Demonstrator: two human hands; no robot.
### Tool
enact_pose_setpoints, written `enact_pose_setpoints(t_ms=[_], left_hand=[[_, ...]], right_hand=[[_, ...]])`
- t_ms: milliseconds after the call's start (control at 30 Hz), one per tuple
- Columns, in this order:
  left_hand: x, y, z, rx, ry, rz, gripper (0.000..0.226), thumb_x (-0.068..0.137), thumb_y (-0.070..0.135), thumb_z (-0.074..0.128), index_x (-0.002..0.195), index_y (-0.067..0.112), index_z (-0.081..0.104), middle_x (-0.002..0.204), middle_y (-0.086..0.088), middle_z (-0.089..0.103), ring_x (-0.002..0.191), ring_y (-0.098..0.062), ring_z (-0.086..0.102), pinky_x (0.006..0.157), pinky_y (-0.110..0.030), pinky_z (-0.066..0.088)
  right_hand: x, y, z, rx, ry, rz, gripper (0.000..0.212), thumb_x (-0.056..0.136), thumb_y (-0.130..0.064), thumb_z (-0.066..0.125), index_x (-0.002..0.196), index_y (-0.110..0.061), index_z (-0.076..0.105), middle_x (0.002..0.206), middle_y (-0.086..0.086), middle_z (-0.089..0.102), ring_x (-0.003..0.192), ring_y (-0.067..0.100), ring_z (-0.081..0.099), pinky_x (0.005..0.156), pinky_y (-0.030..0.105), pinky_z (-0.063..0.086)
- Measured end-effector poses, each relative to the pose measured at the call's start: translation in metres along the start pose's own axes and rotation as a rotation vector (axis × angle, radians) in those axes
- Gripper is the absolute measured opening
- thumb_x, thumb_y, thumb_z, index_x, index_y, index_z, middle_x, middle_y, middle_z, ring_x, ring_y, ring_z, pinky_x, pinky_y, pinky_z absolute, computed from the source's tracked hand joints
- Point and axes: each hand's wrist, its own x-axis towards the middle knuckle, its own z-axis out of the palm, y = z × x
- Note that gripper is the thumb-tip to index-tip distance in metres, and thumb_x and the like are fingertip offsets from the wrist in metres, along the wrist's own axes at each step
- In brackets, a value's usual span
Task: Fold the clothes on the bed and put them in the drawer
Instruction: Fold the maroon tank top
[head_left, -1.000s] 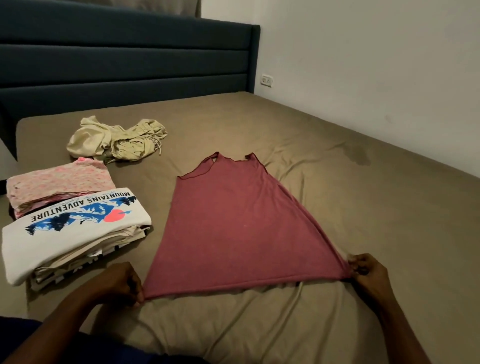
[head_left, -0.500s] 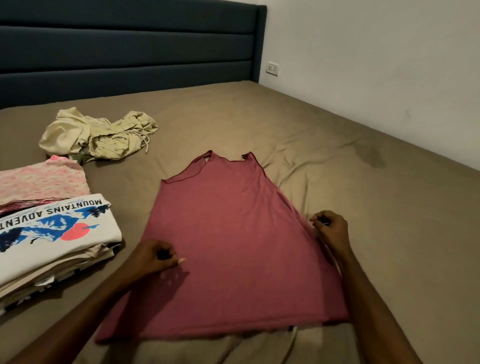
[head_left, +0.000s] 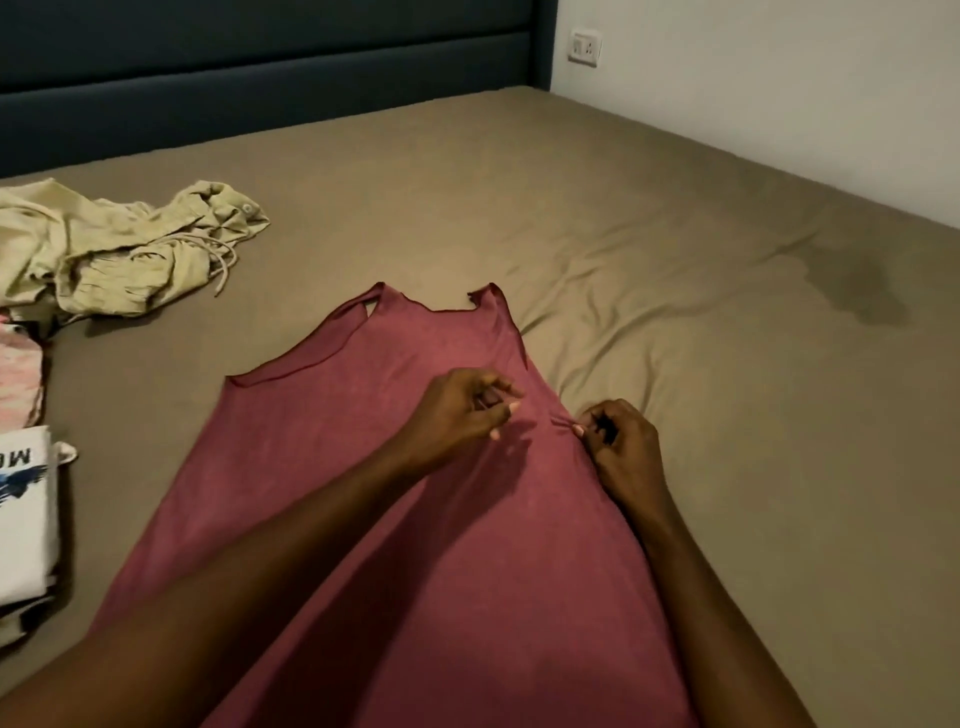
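Olive-brown sheet covers the bed (head_left: 649, 218) in front of you, running back to a dark blue padded headboard (head_left: 270, 78) and a white wall (head_left: 779, 104) on your right.

Your maroon sleeveless top (head_left: 363, 493) lies spread flat on the sheet near the middle, straps pointing toward the headboard, hem toward you. Your right hand (head_left: 621, 447) pinches the top's right edge between thumb and fingertip, and small creases gather in the cloth at that spot. Your left hand (head_left: 465, 410) reaches across the top just beside the right one, fingers curled above the cloth; whether it grips the fabric you cannot tell from this view.

To your left, a crumpled beige garment (head_left: 119, 249) with a drawstring sits well apart from the top. Nearer you on that side, at the frame's edge, lie a folded pink patterned piece (head_left: 18, 374) and a folded white printed shirt (head_left: 26, 509) atop a stack.

A wall socket (head_left: 585, 47) sits beside the headboard. A darker patch (head_left: 857, 286) marks the sheet on the right.
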Motion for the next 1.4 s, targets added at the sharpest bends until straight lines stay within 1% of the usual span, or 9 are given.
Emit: enact_pose_setpoints(t_ms=[167,300,533,733,867,967,1067,1233,1400], left_hand=[[0.052,0.004,0.035,0.317,-0.147,0.124,0.027,0.095,0.04,0.068,0.114,0.023,0.076,0.086,0.011,0.073,0.065,0.003,0.059,0.06,-0.02,0.045],[0.064,-0.006,0.038,0.564,-0.196,0.02,0.031,0.091,0.052,0.07,0.085,0.021,0.071,0.074,0.008,0.066,0.059,-0.004,0.051,0.052,-0.019,0.03],[0.06,-0.02,0.025,0.483,-0.076,-0.189,0.015,0.083,0.032,0.083,0.075,0.024,0.073,0.067,0.014,0.065,0.056,0.001,0.059,0.049,-0.01,0.036],[0.051,-0.024,0.022,0.27,-0.05,-0.343,0.013,0.079,0.019,0.087,0.077,0.013,0.076,0.065,0.001,0.073,0.052,-0.007,0.068,0.052,-0.018,0.052],[0.047,-0.021,0.021,0.251,-0.07,-0.28,0.012,0.08,0.013,0.086,0.089,0.016,0.08,0.068,0.013,0.07,0.055,0.004,0.064,0.054,-0.012,0.047],[0.051,-0.015,0.026,0.38,-0.136,-0.221,0.018,0.083,0.025,0.084,0.097,0.016,0.08,0.067,0.018,0.064,0.054,0.004,0.059,0.048,-0.008,0.038],[0.061,-0.014,0.028,0.55,-0.179,-0.228,0.027,0.077,0.046,0.085,0.081,0.02,0.079,0.067,0.009,0.069,0.058,-0.002,0.061,0.048,-0.017,0.036],[0.081,-0.002,0.027,0.478,-0.251,-0.22,0.022,0.084,0.034,0.082,0.074,0.016,0.075,0.067,0.002,0.07,0.057,-0.012,0.064,0.05,-0.027,0.047],[0.107,0.012,0.037,0.417,-0.277,-0.164,0.012,0.093,0.029,0.071,0.088,0.018,0.072,0.079,0.003,0.072,0.074,-0.016,0.068,0.067,-0.035,0.055]], right_hand=[[-0.004,0.004,-0.003,-0.051,0.118,0.087,0.017,0.082,-0.002,0.071,0.082,-0.019,0.068,0.084,-0.007,0.061,0.072,0.008,0.057,0.065,0.024,0.047],[-0.001,0.006,-0.001,-0.15,0.106,0.094,0.015,0.081,-0.01,0.072,0.081,-0.023,0.063,0.085,-0.007,0.057,0.07,0.014,0.056,0.062,0.029,0.045],[-0.004,-0.001,-0.006,-0.072,-0.07,-0.031,0.012,0.087,-0.034,0.079,0.093,-0.031,0.07,0.098,-0.016,0.055,0.087,0.002,0.061,0.069,0.022,0.052],[-0.002,0.0,-0.005,-0.101,-0.066,0.003,0.011,0.093,-0.022,0.073,0.087,-0.027,0.064,0.097,-0.014,0.051,0.08,-0.001,0.057,0.069,0.028,0.05],[-0.002,-0.002,-0.006,-0.074,-0.042,0.027,0.019,0.092,-0.018,0.074,0.083,-0.031,0.063,0.091,-0.014,0.049,0.077,-0.006,0.054,0.066,0.008,0.038],[-0.001,-0.003,-0.008,-0.084,-0.04,0.028,0.022,0.092,-0.018,0.074,0.082,-0.034,0.062,0.09,-0.011,0.051,0.075,-0.005,0.052,0.065,0.012,0.037],[0.0,-0.004,-0.008,-0.079,-0.048,0.037,0.022,0.091,-0.019,0.075,0.082,-0.034,0.062,0.092,-0.01,0.052,0.076,-0.004,0.052,0.066,0.016,0.038],[0.002,-0.003,-0.009,0.005,-0.047,0.065,0.014,0.089,-0.018,0.078,0.082,-0.025,0.069,0.091,-0.011,0.056,0.079,-0.001,0.057,0.066,0.006,0.039],[0.005,-0.001,-0.014,0.162,-0.027,0.172,0.014,0.086,-0.011,0.078,0.079,-0.022,0.073,0.088,-0.004,0.064,0.076,0.008,0.062,0.07,0.023,0.051]])
